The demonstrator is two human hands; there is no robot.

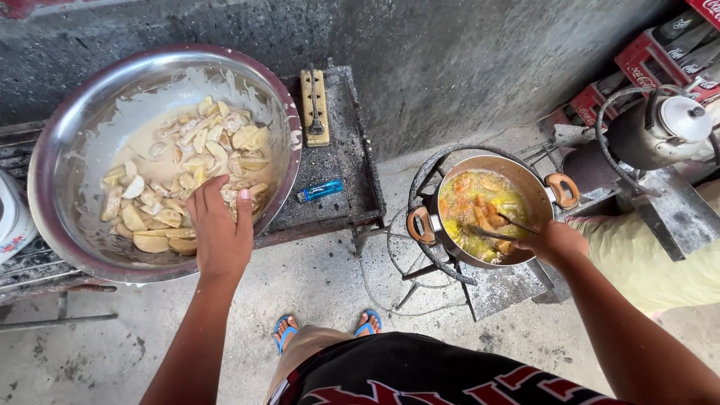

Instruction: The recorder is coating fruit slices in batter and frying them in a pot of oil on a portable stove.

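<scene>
Progress: we hold our left hand [219,225] cupped over battered banana slices [180,187] in the steel bowl [52,150]; our right hand [553,240] grips tongs [499,229] turning pieces frying in the pot [536,191]. Much remains unfried.

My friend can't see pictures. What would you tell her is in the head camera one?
A person's left hand reaches into a big shiny metal bowl of pale batter-coated slices, while the right hand holds thin dark tongs in a round metal pot of orange frying pieces. A small blue lighter lies between them.
</scene>
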